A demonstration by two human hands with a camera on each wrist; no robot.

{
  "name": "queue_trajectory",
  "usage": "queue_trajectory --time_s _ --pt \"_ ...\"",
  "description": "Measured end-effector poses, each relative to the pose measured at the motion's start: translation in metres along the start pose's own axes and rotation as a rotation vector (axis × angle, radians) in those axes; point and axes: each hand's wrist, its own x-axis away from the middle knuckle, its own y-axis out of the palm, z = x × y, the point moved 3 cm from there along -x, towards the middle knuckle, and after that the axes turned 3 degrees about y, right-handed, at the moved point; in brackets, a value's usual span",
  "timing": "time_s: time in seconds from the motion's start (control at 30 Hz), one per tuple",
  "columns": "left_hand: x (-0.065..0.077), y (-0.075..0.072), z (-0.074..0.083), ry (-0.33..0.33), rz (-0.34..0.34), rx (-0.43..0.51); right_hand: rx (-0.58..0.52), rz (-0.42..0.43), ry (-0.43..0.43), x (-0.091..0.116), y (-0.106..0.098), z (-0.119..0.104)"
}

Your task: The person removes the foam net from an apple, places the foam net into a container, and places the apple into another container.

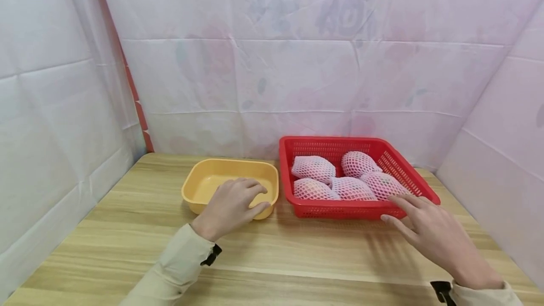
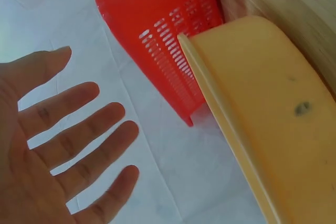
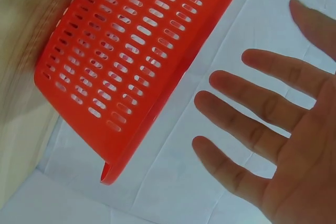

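Observation:
My left hand [image 1: 233, 204] hovers over the front of a yellow plastic basin [image 1: 204, 192], its fingers spread and holding nothing. In the left wrist view the fingers [image 2: 100, 153] stand apart, away from the basin's rim. A red perforated basket [image 1: 340, 209] is to the right of the basin, with several round fruits [image 1: 314, 169] in white foam nets inside it. My right hand [image 1: 437, 235] hangs by the basket's front right corner, fingers loosely extended. Seen from the right wrist, that hand's fingers [image 3: 236, 119] are apart from the basket wall, with nothing between them.
Both containers stand on a wood-grain table [image 1: 297, 254], side by side with a narrow gap. White printed cloth [image 1: 263, 74] hangs behind the table and along both sides. Black straps [image 1: 211, 255] circle the wrists over pale sleeves [image 1: 174, 263].

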Motion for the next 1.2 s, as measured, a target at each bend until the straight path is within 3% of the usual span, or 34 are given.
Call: queue_trajectory --time_s 0.17,0.37,0.67,1.0,1.2 --pt "-0.012 0.008 0.005 0.04 0.012 0.034 -0.002 0.102 -0.092 -0.002 0.0 -0.002" --pt "-0.022 0.02 0.013 0.038 -0.016 0.062 -0.01 0.136 -0.143 -0.005 0.002 -0.004" --pt "-0.029 0.032 0.026 0.087 -0.034 0.057 -0.007 0.124 -0.133 -0.005 0.002 -0.003" --pt "-0.03 0.046 0.027 0.049 -0.061 0.065 0.028 0.088 -0.104 -0.009 0.003 -0.008" --pt "-0.031 0.051 0.026 0.05 -0.071 0.099 0.002 0.155 -0.155 -0.013 0.002 -0.01"
